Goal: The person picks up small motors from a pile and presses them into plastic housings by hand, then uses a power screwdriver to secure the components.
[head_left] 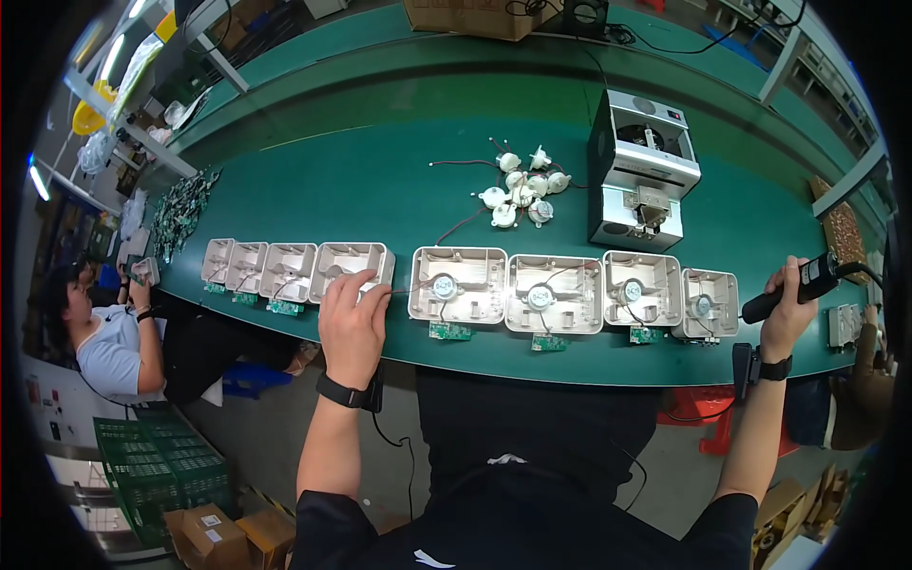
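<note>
A row of shallow white plastic housings runs along the near side of the green table. My left hand point(351, 318) lies over the near rim of one housing point(372, 255) left of the middle, its fingers bent around the edge; its fingers hide part of the inside. In my right hand point(787, 318), at the right end of the row, is a black electric screwdriver point(760, 308), its tip close to the last housing point(727, 285). Several housings hold a round silver speaker point(540, 297), with a green circuit board point(449, 331) at the near edge.
Behind the row lies a cluster of round white wired parts point(522, 195). A grey-and-black machine point(646, 176) stands to their right. Small green boards point(182, 214) are heaped at the far left. Another person point(119, 342) sits at left; a further person's arm point(866, 351) shows at right.
</note>
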`<state>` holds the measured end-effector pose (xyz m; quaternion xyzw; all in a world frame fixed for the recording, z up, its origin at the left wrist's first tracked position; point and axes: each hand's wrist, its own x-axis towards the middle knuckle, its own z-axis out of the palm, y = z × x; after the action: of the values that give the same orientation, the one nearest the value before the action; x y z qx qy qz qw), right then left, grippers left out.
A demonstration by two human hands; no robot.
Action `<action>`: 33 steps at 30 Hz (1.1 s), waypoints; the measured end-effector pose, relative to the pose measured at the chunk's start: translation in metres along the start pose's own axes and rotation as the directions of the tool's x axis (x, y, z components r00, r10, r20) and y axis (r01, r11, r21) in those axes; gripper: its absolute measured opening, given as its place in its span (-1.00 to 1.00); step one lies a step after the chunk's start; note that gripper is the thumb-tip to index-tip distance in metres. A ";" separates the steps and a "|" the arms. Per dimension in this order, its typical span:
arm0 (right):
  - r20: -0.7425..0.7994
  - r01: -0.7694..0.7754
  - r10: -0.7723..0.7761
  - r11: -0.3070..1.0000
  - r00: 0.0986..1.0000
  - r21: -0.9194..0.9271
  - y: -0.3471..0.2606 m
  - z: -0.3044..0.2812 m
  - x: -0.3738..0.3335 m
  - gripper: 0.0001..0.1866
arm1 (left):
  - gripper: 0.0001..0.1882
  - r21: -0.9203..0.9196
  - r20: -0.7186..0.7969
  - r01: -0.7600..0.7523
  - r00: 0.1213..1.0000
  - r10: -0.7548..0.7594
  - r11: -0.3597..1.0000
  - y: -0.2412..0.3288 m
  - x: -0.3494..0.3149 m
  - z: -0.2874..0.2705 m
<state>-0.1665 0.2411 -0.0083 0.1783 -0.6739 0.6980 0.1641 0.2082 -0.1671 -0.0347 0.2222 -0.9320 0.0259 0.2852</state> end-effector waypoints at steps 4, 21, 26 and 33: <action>0.003 -0.007 0.007 0.999 1.000 0.040 0.000 -0.001 0.001 -0.85 | -0.82 -0.099 0.060 0.029 0.998 -0.023 0.995 0.014 -0.008 -0.011; 0.205 0.055 -0.145 0.918 0.968 0.392 -0.096 0.112 0.008 -0.84 | -0.32 -0.655 0.342 0.485 0.874 -0.345 0.580 0.040 0.013 0.053; 0.234 -0.022 -0.086 0.905 0.968 0.424 -0.094 0.160 0.020 -0.84 | -0.33 -0.643 0.389 0.527 0.850 -0.355 0.556 0.045 0.018 0.055; 0.291 0.005 -0.103 0.948 0.951 0.318 -0.077 0.181 0.026 -0.80 | -0.35 -0.655 0.410 0.554 0.832 -0.374 0.513 0.049 0.017 0.049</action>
<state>-0.1481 0.0626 0.0764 0.3259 -0.5663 0.7556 0.0475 0.1493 -0.1382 -0.0629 0.3270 -0.7864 -0.4641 0.2434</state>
